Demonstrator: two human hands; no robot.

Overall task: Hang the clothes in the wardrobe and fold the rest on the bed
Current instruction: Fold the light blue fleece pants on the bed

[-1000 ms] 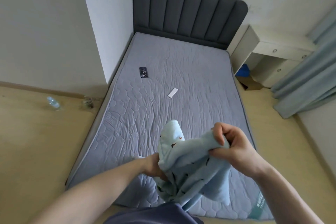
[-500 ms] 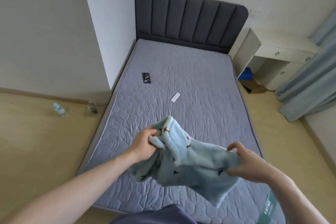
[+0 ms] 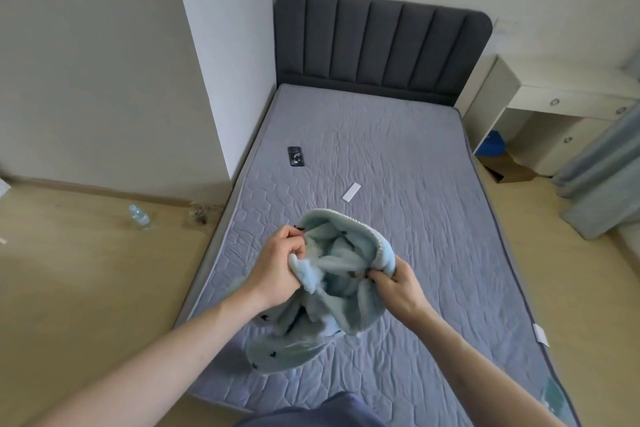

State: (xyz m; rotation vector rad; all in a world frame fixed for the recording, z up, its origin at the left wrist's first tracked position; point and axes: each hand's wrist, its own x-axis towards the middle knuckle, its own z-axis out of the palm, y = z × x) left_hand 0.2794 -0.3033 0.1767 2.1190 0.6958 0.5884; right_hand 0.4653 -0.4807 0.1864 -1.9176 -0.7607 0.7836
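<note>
1. The left hand [image 3: 277,267] has its fingers [image 3: 294,248] curled tight on the left edge of a pale blue fleece garment [image 3: 332,274].
2. The right hand [image 3: 398,284] pinches the right edge of the same opening, fingers clamped on the fabric.
3. The garment is held up over the near part of the bed [image 3: 398,156], its opening spread between the two hands; the rest hangs bunched below them, and its lowest fold appears to reach the mattress.
4. The fleece carries small dark marks.
5. Farther up the mattress lie a dark phone [image 3: 295,156] near the left edge and a small white strip [image 3: 351,191], well apart from the garment.
6. A dark padded headboard [image 3: 381,45] stands at the far end.
7. A water bottle [image 3: 139,217] lies on the wooden floor [image 3: 86,288] to the left of the bed.
8. A pale cabinet [image 3: 554,107] and a grey-blue curtain [image 3: 606,177] stand to the right.
</note>
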